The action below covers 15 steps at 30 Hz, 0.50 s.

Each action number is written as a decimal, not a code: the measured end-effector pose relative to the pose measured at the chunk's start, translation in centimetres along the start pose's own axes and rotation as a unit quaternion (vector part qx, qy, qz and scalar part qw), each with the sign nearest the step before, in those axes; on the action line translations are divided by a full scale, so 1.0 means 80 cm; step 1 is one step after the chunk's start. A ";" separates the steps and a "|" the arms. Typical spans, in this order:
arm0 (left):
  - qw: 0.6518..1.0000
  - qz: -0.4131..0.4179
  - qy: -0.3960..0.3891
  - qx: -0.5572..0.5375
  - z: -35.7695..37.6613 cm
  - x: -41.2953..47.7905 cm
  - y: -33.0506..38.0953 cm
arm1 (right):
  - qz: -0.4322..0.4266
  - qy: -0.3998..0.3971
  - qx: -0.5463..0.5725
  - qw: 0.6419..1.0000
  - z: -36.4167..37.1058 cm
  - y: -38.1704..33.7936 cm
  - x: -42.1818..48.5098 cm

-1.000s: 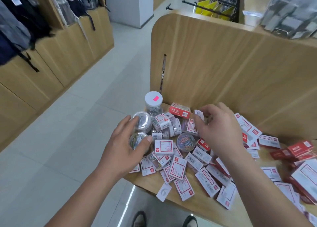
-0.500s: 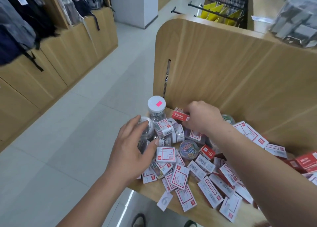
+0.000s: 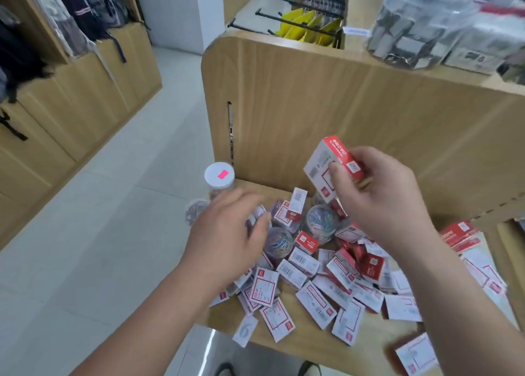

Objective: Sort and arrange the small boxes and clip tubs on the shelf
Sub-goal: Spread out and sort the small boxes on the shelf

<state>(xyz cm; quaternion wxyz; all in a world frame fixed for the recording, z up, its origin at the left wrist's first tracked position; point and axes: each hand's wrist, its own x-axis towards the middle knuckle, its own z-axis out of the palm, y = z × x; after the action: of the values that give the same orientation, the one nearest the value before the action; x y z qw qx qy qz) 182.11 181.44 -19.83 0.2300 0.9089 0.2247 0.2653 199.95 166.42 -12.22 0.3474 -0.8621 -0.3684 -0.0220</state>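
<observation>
Right hand (image 3: pixel 379 202) pinches a small red-and-white cardboard box (image 3: pixel 321 162): thumb on the white printed face, fingers curled behind. The box is tilted and held above the pile, in front of the wooden back panel (image 3: pixel 341 106). Probably held up like that to read the label and decide its group, since the tilt turns the white face toward the person.

Left hand (image 3: pixel 227 233) is low over the tubs at the left end of the light wooden shelf (image 3: pixel 309 347). It is motion-blurred, so I cannot tell if the fingers are wide, narrow or holding anything. Likely 1 hand per type: left on the tubs, right on the boxes.

The pile of small red-and-white boxes (image 3: pixel 326 284) is jumbled across the shelf, overlapping at all angles, some on edge, none lined up. The boxes have white faces with a red frame, barcode sides and red ends.

1 clear round plastic tub of coloured paper clips (image 3: pixel 322 223) sits in the pile below the held box. A 2nd tub (image 3: pixel 278 243) is just right of the left hand. Boxes touch both.

A tall clear tub with a white lid and pink sticker (image 3: pixel 219 175) stands upright at the back-left corner. Looks like the start of a tub group there. A blurred tub of silvery clips (image 3: pixel 196 209) is just beside it, partly hidden by the left hand.

A white paper tag (image 3: pixel 245 330) overhangs the front edge. Sorting looks early; most of it is undone.
</observation>
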 end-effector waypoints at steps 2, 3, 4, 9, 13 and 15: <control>0.994 0.030 -0.074 0.070 0.030 0.036 0.026 | 0.018 0.000 0.001 1.000 -0.012 0.010 -0.020; 0.988 0.030 -0.102 0.116 0.045 0.052 0.035 | 0.024 -0.003 0.000 1.000 -0.019 0.015 -0.029; 0.980 0.025 -0.122 0.155 0.059 0.066 0.043 | 0.029 -0.003 0.001 1.000 -0.026 0.020 -0.038; 0.972 -0.018 -0.154 0.175 0.100 0.088 0.046 | 0.051 0.013 0.005 0.999 -0.049 0.045 -0.076; 0.984 -0.052 -0.128 0.114 0.077 0.081 0.051 | 0.069 0.017 0.059 0.996 -0.048 0.044 -0.105; 0.993 -0.062 -0.092 0.042 0.052 0.065 0.060 | 0.076 0.017 0.094 0.993 -0.045 0.041 -0.122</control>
<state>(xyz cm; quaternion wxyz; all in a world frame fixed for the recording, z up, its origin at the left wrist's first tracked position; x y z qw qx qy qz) 189.87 179.16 -18.41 0.2276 0.9226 0.2693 0.1563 195.78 156.56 -14.30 0.4337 -0.8505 -0.2964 0.0249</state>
